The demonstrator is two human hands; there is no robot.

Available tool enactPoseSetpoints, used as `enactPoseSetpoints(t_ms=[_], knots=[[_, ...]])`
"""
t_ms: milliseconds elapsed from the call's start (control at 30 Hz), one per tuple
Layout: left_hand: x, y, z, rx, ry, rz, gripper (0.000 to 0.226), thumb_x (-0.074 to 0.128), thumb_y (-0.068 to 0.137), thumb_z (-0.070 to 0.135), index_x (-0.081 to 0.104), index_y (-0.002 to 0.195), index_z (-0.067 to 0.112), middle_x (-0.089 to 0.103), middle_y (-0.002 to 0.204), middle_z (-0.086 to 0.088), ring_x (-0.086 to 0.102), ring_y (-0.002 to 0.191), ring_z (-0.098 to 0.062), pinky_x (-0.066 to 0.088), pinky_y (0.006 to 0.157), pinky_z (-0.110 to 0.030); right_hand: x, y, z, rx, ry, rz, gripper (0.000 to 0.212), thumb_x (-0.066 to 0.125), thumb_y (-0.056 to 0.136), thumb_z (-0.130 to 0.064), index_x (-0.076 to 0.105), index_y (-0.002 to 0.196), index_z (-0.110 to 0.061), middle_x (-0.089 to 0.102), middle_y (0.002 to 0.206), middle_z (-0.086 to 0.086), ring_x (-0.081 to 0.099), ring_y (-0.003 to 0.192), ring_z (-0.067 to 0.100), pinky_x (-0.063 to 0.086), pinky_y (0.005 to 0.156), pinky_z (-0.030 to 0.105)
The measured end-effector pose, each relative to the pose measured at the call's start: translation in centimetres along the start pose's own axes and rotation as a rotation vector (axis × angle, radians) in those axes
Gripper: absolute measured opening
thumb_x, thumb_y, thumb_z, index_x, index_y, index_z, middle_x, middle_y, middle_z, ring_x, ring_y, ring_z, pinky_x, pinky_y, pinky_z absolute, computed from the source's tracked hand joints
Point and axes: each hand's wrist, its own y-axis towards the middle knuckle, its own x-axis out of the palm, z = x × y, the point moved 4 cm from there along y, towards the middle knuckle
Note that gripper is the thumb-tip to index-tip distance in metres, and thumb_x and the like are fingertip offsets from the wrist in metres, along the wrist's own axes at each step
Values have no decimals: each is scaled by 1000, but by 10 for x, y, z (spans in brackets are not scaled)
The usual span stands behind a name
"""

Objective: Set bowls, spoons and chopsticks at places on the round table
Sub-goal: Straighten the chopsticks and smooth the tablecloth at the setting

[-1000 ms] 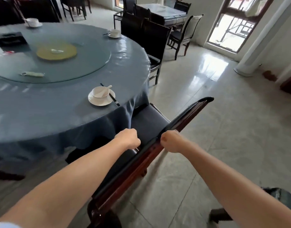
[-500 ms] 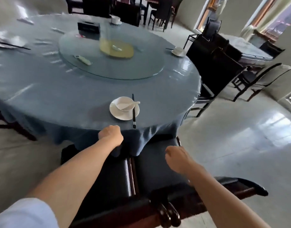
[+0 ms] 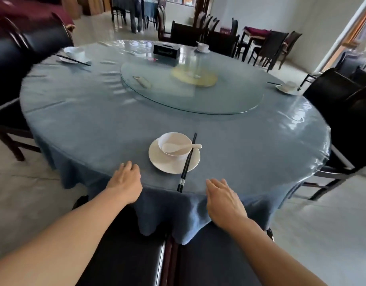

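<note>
Bowl (image 3: pixel 173 145) with spoon (image 3: pixel 179 147) sits on saucer (image 3: pixel 173 159) at lower centre, chopsticks (image 3: pixel 186 163) alongside; both hands, left (image 3: pixel 126 182) and right (image 3: pixel 224 200), open and empty at the worktop (image 3: pixel 95 120) edge

Two bare forearms are extended forward from the bottom corners of the view, converging slightly. The left hand (image 3: pixel 125 182) is held palm down with the fingers (image 3: pixel 130 166) curled loosely inward, nothing being gripped. The right hand (image 3: pixel 224 200) is likewise turned palm down, its fingers (image 3: pixel 214 183) stretched forward and slightly spread, with nothing held. The two hands are kept well apart, at nearly the same level.
</note>
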Motion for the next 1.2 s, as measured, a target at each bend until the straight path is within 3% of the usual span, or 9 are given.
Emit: enactPoseSetpoints(t_ms=[167, 267, 367, 500, 633, 833, 1000, 1067, 1200], knots=[[25, -1, -4, 3, 16, 159, 49, 32, 101, 14, 25, 149, 5, 22, 160, -15, 17, 147, -33, 20, 118, -40, 51, 3, 5, 2, -33, 156, 33, 28, 105, -23, 51, 125, -12, 45, 137, -1, 37, 131, 28, 33, 108, 40], [27, -3, -12, 67, 29, 243, 45, 26, 104, 24, 33, 146, 10, 31, 157, -10, 25, 146, -28, 28, 116, -38, 70, 2, 5, 33, -57, 193, 46, 20, 105, -25, 45, 138, -8, 39, 150, 7, 30, 141, 31, 28, 116, 41], [10, -1, -18, 154, 104, 310, 39, 27, 102, 38, 49, 129, 20, 52, 133, 1, 52, 120, -23, 48, 90, -39, 67, 2, -2, 61, -1, 333, 37, 29, 104, -23, 58, 122, -9, 54, 134, 1, 42, 130, 28, 39, 107, 40], [-3, 7, -22, 225, 196, 367, 36, 32, 97, 47, 60, 93, 25, 66, 99, 4, 63, 89, -25, 39, 61, -32, 66, 0, -6, 105, 24, 532, 20, 50, 98, -14, 69, 104, -8, 68, 113, 3, 57, 113, 27, 52, 92, 40], [-7, 12, -14, 229, 245, 459, 45, 34, 93, 49, 53, 66, 19, 49, 63, 3, 47, 64, -23, 32, 54, -29, 71, 2, -6, 136, 43, 627, 14, 55, 95, -13, 69, 93, -11, 70, 99, 2, 60, 104, 25, 54, 85, 38], [-16, 21, -2, 317, 377, 520, 47, 41, 90, 48, 44, 52, 20, 40, 51, 5, 52, 57, -22, 25, 49, -28, 76, 2, -7, 205, 47, 713, 14, 59, 93, -16, 72, 89, -12, 72, 96, 2, 63, 100, 23, 54, 79, 35], [-15, 21, 7, 503, 283, 538, 56, 88, 46, 12, 36, 28, 19, 39, 29, -6, 44, 25, -25, 17, 52, -16, 74, 5, -6, 184, 1, 764, 17, 61, 91, -18, 78, 93, -15, 75, 106, -5, 67, 107, 23, 50, 94, 35], [-14, 27, 4, 524, 239, 567, 51, 84, 51, 11, 38, 28, 15, 41, 31, -9, 42, 24, -26, 21, 51, -17, 76, 7, -3, 186, -10, 763, 17, 62, 92, -18, 78, 94, -14, 76, 106, -2, 67, 106, 25, 46, 101, 40], [-8, 35, -8, 510, 146, 656, 44, 43, 77, 26, 55, 40, 6, 45, 43, -9, 46, 34, -30, 25, 46, -23, 78, 8, -1, 228, 31, 734, 15, 61, 92, -18, 72, 85, -12, 73, 95, 4, 64, 97, 23, 53, 85, 37]])
